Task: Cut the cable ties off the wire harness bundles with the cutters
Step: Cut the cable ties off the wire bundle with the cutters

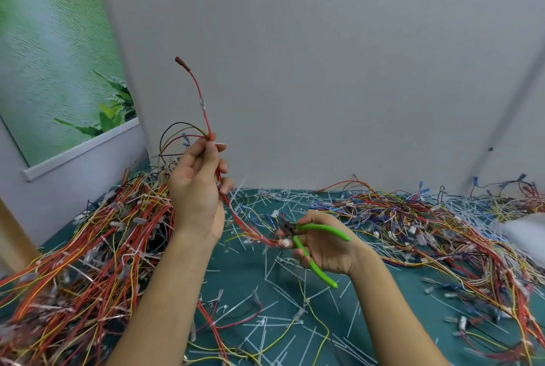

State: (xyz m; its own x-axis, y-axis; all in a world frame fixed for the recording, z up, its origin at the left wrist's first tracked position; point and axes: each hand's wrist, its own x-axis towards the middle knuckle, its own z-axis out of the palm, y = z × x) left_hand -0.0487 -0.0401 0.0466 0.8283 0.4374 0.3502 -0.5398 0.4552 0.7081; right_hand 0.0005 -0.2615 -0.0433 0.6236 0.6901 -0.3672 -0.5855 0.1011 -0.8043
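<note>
Red wire harness between left fingers

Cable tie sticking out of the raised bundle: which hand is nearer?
Left. The left hand holds the bundle right at the cable tie; the right hand is lower, to the right, gripping the green cutters.
</note>
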